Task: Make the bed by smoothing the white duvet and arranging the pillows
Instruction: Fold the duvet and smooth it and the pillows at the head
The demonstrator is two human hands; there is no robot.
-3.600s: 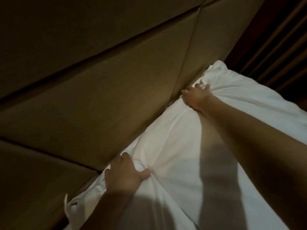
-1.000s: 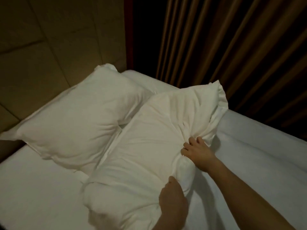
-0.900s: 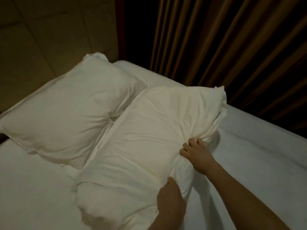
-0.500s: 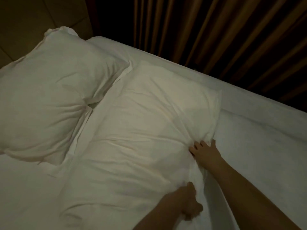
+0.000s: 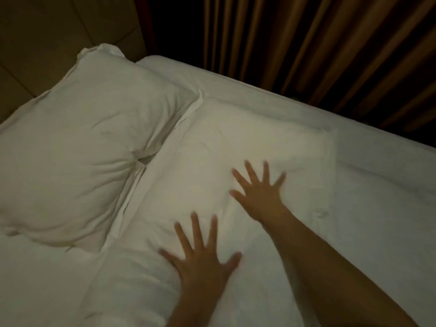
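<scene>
both hands lie flat, fingers spread, grasping nothing, on the near pillow (image 5: 236, 147): left hand (image 5: 203, 263) at its near end, right hand (image 5: 259, 197) mid-surface. far pillow (image 5: 77, 149) overlaps its left edge, against the headboard (image 5: 47, 31).

Near pillow (image 5: 212, 161): white woven cloth, matt, mostly smooth, fine creases, flat stitched border at edge. Far pillow (image 5: 82, 149): same white matt cloth, puffier, deep soft folds gathering toward one dent. Bed (image 5: 377, 220) cover: white cloth, matt, faint wrinkles. Curtain (image 5: 306, 43): brown cloth in heavy vertical pleats, slight dull sheen on fold ridges. Headboard (image 5: 59, 27): tan padded panels, matt, smooth, divided by seams; leather or cloth cannot be told. Left hand (image 5: 203, 263) and right hand (image 5: 259, 194): bare skin, blurred.
</scene>
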